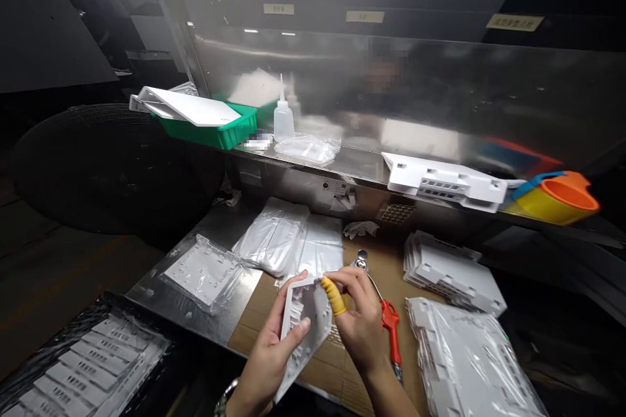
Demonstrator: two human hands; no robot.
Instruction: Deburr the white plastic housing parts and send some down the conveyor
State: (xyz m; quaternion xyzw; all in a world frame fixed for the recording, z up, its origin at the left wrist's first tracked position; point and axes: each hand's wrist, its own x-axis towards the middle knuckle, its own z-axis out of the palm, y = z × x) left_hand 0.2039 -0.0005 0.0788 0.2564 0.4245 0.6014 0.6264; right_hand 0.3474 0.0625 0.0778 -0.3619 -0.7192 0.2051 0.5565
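A white plastic panel (pixel 315 332) with raised ribs and a rim is held up above the cardboard on the bench. My left hand (pixel 271 345) grips its left side, with the thumb on the inner face and fingers behind. At the panel's top right corner, my right hand (pixel 359 319) pinches the edge between its fingers and a thumb wearing a yellow finger cot (pixel 332 296). Just right of that hand lies a red air blow gun (pixel 391 322). Behind the panel are clear plastic bags (pixel 274 234) in a pile.
Stacked white panels (pixel 454 270) and bagged panels (pixel 472 355) lie at right; a bagged panel (pixel 203 270) lies left. The shelf carries a green bin (pixel 210 133), a squeeze bottle (pixel 283 120), a white panel (pixel 445 182) and tape rolls (pixel 557 199). Bagged, labelled parts (pixel 88 365) fill the lower left.
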